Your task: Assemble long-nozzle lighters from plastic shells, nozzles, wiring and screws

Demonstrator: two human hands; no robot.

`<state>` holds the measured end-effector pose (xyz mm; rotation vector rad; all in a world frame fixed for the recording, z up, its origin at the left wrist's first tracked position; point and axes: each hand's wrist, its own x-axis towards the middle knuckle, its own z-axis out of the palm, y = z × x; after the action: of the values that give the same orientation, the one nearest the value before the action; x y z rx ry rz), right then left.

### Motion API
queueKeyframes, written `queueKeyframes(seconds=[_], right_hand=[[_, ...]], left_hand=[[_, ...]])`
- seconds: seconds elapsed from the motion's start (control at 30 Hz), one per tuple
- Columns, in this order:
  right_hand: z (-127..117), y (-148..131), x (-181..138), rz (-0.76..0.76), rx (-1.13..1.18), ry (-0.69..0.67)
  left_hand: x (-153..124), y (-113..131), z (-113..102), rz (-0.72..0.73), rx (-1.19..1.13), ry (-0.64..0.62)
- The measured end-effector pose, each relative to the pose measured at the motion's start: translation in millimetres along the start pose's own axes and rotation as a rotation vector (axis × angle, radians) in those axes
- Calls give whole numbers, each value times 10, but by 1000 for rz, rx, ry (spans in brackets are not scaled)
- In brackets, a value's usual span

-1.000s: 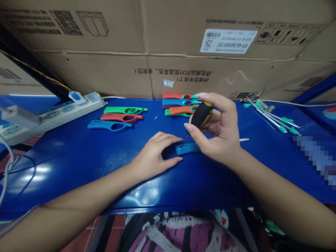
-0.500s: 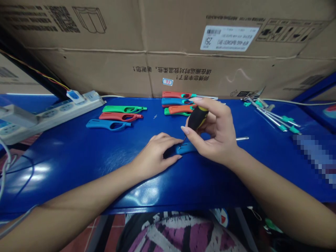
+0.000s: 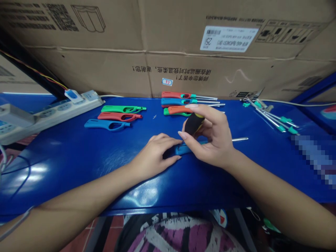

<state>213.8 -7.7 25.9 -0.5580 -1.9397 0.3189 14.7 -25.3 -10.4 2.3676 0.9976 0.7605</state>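
In my right hand (image 3: pixel 214 136) is a black and yellow screwdriver (image 3: pixel 193 124), gripped between thumb and fingers and tilted, its tip down at the handle end of a blue lighter (image 3: pixel 181 149). This long-necked lighter lies flat on the table, and its metal tube (image 3: pixel 240 139) sticks out to the right beyond my wrist. The middle of the lighter is hidden behind my right hand. My left hand (image 3: pixel 157 154) rests on the table, thumb and forefinger closed about the lighter's handle end, steadying it.
Green, red and blue handle shells (image 3: pixel 107 125) lie at the left. Several lighters with tubes (image 3: pixel 173 101) are lined up at the back. Loose metal tubes with teal parts (image 3: pixel 273 119) lie at right. A power strip (image 3: pixel 52 113) and a cardboard box (image 3: pixel 173 59) border the blue table (image 3: pixel 86 168).
My right hand and the screwdriver have dipped slightly down and to the left. My left hand and the blue lighter have stayed almost in place.
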Motion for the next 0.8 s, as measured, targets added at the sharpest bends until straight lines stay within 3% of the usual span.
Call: queueKeyframes(seconds=[0.8], right_hand=[[-19, 52, -10, -61, -25, -20]], left_hand=[[-3, -9, -12, 11, 16, -9]])
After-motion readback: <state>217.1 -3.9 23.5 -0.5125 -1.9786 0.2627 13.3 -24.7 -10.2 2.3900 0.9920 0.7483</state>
